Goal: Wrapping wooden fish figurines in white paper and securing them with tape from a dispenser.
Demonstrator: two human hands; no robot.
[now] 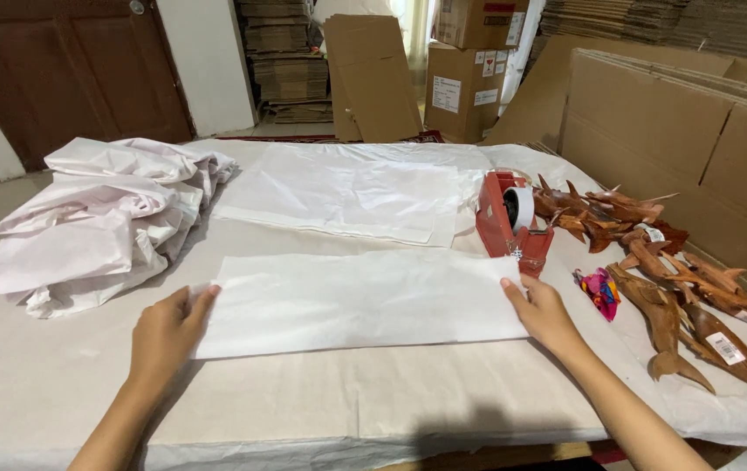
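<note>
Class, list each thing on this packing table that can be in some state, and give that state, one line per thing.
folded white sheet: flat, folded, held at both ends
left hand: open, flat on the sheet's left edge
right hand: open, fingertips on the sheet's right edge
paper heap: crumpled, loose
second white sheet: spread flat
tape dispenser: upright, roll loaded
wooden carvings: unwrapped, lying in a pile
door: shut

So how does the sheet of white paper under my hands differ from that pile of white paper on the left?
The flat sheet lies spread out and smooth in front, with the left hand on its left edge and the right hand at its right edge. The crumpled pile is bunched and creased, heaped in many layers, and no hand touches it. Both are thin white paper on the covered table.
</note>
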